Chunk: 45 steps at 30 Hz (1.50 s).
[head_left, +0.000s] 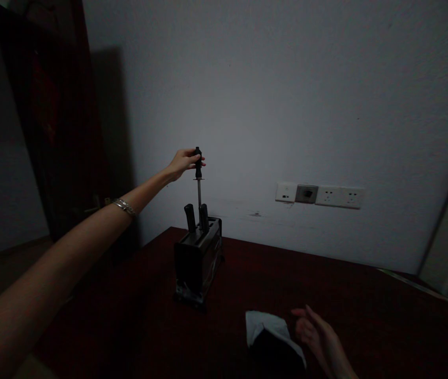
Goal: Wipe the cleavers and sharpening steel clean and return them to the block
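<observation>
My left hand (186,162) is closed around the black handle of a sharpening steel (199,190), stretched far out to the left. The steel stands upright, its thin metal rod reaching down to the top of a dark, shiny knife block (189,266). Whether the tip sits in a slot is hidden behind a handle. Two black-handled knives, a left one (189,217) and a right one (203,218), stick up from the block. Low on the right, my right hand (315,334) hovers with loosely bent fingers apart and holds nothing. Just left of it lies a white cloth (268,322) with a dark area at its front.
The dark red table (287,284) runs back to a pale wall (247,105). Several sockets and plates (328,196) are set in the wall above it. A dark door (77,131) with a handle stands at left. A thin pale strip (417,286) lies along the table's right rear edge.
</observation>
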Available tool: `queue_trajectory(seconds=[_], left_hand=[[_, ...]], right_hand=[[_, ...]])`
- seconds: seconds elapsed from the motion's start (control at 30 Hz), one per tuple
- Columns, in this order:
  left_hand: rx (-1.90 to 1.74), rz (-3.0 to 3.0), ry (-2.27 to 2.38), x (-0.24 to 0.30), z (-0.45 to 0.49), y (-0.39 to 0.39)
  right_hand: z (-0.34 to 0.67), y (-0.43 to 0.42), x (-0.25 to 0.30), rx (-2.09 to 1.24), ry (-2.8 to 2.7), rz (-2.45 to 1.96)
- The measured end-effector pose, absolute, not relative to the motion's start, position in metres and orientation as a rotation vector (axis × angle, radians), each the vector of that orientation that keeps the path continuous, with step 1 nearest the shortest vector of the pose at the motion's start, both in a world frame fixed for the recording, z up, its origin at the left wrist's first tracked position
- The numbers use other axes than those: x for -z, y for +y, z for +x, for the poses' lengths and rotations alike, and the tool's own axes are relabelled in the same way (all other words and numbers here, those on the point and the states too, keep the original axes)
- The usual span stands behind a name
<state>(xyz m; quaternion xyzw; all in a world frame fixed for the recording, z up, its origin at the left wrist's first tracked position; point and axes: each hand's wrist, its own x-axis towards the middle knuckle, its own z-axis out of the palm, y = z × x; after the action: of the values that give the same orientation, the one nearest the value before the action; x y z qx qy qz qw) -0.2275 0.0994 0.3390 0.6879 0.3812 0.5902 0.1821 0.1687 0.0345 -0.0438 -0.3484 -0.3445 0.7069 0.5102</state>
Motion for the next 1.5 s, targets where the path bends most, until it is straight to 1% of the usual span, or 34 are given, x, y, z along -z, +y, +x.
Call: queue_trajectory(seconds=[0.27,0.67,1.5], left_hand=[[-1.638,1.859,1.073,-0.322,-0.229,0.098],[-1.515,1.925,1.114,-0.295,-0.233,0.090],[-1.387,1.953,1.286,-0.291,-0.231,0.079]], right_hand=[[0.169,0.033,0.043,-1.676,-0.849,-0.840],[0.168,0.033,0.043,-1.689,-0.858,-0.822],[0.170,0.034,0.048,-1.691,-0.876,-0.815]])
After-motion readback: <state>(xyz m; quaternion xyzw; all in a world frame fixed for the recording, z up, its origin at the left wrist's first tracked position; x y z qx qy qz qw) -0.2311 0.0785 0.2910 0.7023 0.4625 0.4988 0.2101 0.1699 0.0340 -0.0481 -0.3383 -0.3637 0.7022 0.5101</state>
